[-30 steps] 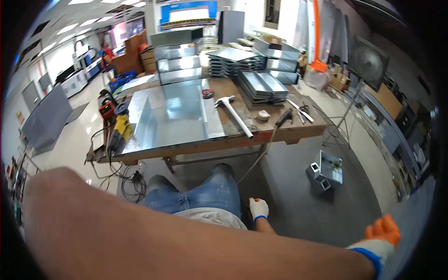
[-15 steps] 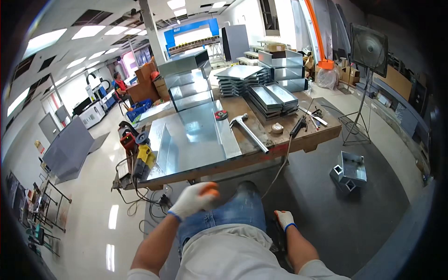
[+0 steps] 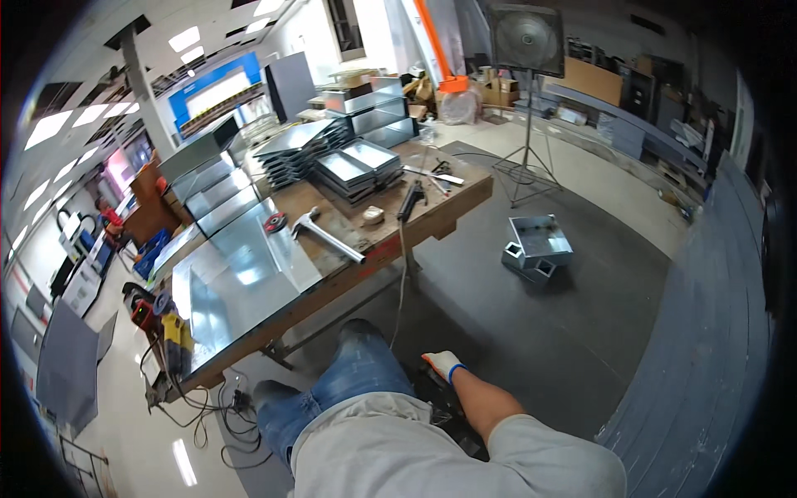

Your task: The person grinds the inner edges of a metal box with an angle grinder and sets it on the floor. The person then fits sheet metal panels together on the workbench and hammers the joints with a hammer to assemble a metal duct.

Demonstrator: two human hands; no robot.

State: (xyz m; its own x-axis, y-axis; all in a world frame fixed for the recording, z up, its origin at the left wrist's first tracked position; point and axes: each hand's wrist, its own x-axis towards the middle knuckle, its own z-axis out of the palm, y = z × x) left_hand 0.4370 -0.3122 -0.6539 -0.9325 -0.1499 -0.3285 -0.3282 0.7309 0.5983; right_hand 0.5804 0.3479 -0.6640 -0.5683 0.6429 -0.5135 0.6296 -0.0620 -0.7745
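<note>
My right hand (image 3: 442, 363), in a white work glove with orange fingertips and a blue cuff, is low beside my right thigh. Its fingers look curled in at a dark object (image 3: 448, 407) that my body partly hides; I cannot make out what it is. My left hand is out of view. In front of me a wooden workbench (image 3: 465, 203) carries a shiny sheet-metal panel (image 3: 241, 270). A hammer (image 3: 328, 236) lies by the panel's right edge, next to a red-and-black disc (image 3: 275, 222). Further right are a small whitish roll (image 3: 373, 215) and a black corded tool (image 3: 410, 202).
A yellow angle grinder (image 3: 173, 336) hangs at the bench's left corner, cables (image 3: 224, 415) trailing on the floor below. Stacked metal trays (image 3: 357, 170) stand on the bench. To the right, a metal box (image 3: 540, 241) sits on the dark floor, beyond it a lamp-like stand (image 3: 527, 124).
My view has swung right, so the bench sits further left. My left hand, earlier raised before my lap, has left the picture. The right hand stays low at my side.
</note>
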